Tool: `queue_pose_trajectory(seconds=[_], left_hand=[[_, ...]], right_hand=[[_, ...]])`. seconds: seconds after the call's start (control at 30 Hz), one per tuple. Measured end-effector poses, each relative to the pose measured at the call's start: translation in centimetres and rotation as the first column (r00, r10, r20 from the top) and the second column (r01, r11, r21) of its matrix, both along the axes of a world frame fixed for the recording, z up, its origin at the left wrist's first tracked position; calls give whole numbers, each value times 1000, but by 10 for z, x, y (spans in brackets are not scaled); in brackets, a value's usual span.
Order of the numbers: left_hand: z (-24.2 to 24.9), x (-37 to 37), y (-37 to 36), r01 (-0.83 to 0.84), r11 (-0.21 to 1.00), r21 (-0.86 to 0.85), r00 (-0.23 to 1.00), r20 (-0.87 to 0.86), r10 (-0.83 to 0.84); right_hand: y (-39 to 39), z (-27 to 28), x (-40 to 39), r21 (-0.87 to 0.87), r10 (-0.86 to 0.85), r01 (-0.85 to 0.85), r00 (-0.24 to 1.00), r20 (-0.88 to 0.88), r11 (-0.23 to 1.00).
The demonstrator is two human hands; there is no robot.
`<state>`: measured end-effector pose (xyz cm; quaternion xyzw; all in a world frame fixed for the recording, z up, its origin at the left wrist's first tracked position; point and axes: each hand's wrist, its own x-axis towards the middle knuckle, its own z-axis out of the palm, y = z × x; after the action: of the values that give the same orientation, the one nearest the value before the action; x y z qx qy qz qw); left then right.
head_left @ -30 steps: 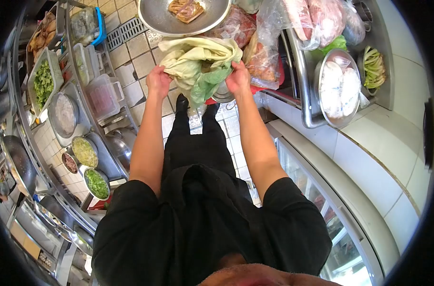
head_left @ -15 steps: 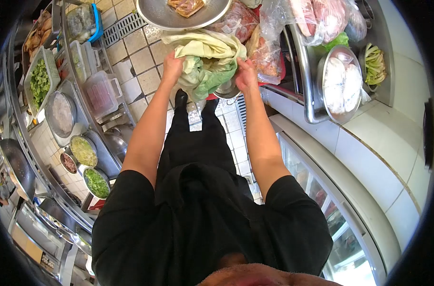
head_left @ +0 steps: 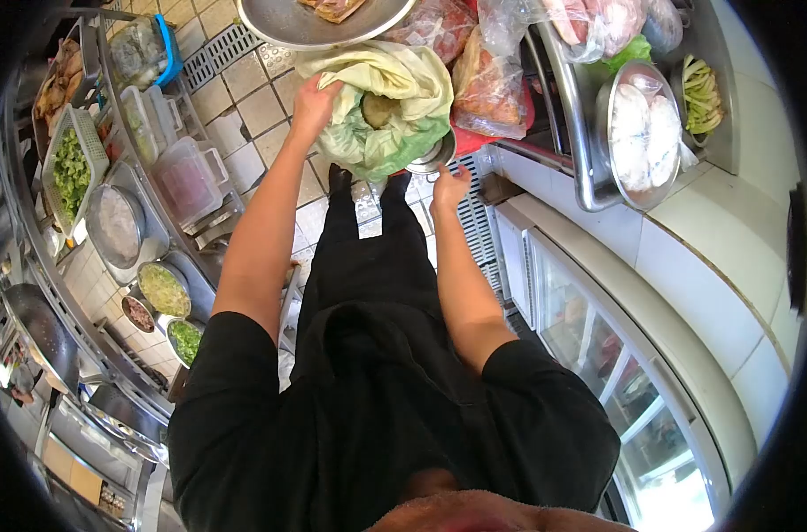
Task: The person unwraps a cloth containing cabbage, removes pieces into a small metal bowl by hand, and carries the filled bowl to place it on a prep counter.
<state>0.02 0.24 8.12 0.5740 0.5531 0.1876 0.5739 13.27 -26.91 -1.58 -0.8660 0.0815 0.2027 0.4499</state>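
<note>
A large crumpled bag (head_left: 403, 71), yellowish at the top and green below, stands open, and a brownish-green content shows through its mouth. My left hand (head_left: 313, 106) is closed on the bag's left rim. Beside the lower right of the bag, my right hand (head_left: 449, 184) is pinched at the edge of a round metal container (head_left: 432, 160), which the bag partly covers. Above the bag sits a wide metal bowl (head_left: 319, 34) with a piece of meat (head_left: 334, 7) in it. Bagged meat (head_left: 490, 89) lies to the right.
A metal bowl of white bagged items (head_left: 641, 137) and a bowl of cut greens (head_left: 703, 96) are at the upper right. Shelves on the left hold a basket of greens (head_left: 72, 168), a plastic box (head_left: 189, 182) and metal bowls. A glass-door fridge (head_left: 607, 355) stands at the right.
My right hand has let go of the bag's right rim and moved down to the metal container. The bag's mouth has opened wider, showing its content. My left hand still holds the rim.
</note>
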Motion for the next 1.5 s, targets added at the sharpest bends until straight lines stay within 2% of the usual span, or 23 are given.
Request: queue_pose_trajectory(seconds=[0.07, 0.13, 0.17, 0.23, 0.3, 0.33, 0.4, 0.43, 0.53, 0.57, 0.6, 0.7, 0.73, 0.77, 0.83, 0.87, 1.0, 1.13, 1.23, 1.27, 1.37, 1.4, 1.5], left_hand=[[-8, -3, 4, 15, 998, 67, 1000, -28, -13], [-23, -10, 5, 39, 988, 146, 998, -44, -33], [-25, -12, 6, 3, 994, 109, 999, -41, 1], [-28, -15, 8, -73, 997, 37, 996, -40, 74], [-23, -16, 6, -101, 994, 47, 995, -2, 101], [-21, -17, 5, -116, 992, 50, 993, 14, 115], [-24, -22, 8, 23, 965, 260, 999, -53, -10], [-25, -25, 10, 98, 929, 356, 993, -96, -68], [-14, -16, 18, -43, 998, 34, 995, -90, 46], [-12, -16, 18, -31, 997, 67, 995, -89, 37], [-10, -14, 19, -17, 995, 101, 996, -88, 26], [6, -10, 20, -20, 992, 125, 996, -85, 31], [8, -10, 20, -21, 993, 114, 993, -117, 34], [9, -9, 21, -21, 994, 104, 988, -147, 37], [8, -8, 17, -65, 996, 66, 995, -70, 70], [8, -7, 16, -87, 995, 47, 996, -34, 88], [2, -3, 17, -69, 997, 18, 996, 52, 68], [4, 5, 23, -20, 998, 68, 999, -45, 23], [-2, 7, 26, -6, 997, 78, 999, -44, 10], [-3, 8, 27, -3, 998, 65, 999, -32, 6], [-8, 6, 29, 17, 998, 54, 999, -37, -15], [-10, 5, 30, 31, 997, 66, 998, -65, -27], [-14, 4, 30, 22, 999, 30, 1000, -22, -21]], right_hand=[[15, 26, 3, -93, 91, -67, 953, 289, 993], [36, 45, 1, 273, 142, -189, 973, 183, 943], [51, 54, -2, 449, 183, -226, 973, 138, 865], [91, 73, -14, 458, 458, -451, 883, 103, 766], [130, 77, -17, 401, 605, -626, 772, 197, 669], [142, 63, -10, 305, 691, -724, 686, 227, 619], [165, 31, 8, 102, 839, -875, 483, 249, 473], [173, 28, 24, -108, 893, -898, 400, 205, 427], [187, 16, 58, -174, 831, -831, 463, 309, 528], [189, 20, 64, -207, 806, -808, 453, 381, 551], [188, 26, 70, -175, 815, -825, 456, 357, 538], [189, 39, 66, -271, 829, -796, 452, 328, 541], [191, 61, 55, -171, 818, -806, 528, 228, 567], [192, 55, 48, -132, 828, -822, 528, 188, 554], [187, 28, 33, -50, 846, -848, 521, 110, 528], [187, 20, 26, -45, 840, -848, 514, 177, 528], [193, 12, 17, -250, 848, -829, 410, 336, 500], [206, 16, 25, -324, 830, -809, 322, 455, 491], [213, 28, 18, -385, 901, -816, 364, 235, 431], [212, 14, 17, -440, 903, -806, 255, 347, 397], [222, 12, 7, -541, 920, -745, 337, 200, 390], [225, 15, 9, -511, 934, -789, 345, 91, 341], [228, -20, 17, -526, 956, -802, 276, 94, 283]])
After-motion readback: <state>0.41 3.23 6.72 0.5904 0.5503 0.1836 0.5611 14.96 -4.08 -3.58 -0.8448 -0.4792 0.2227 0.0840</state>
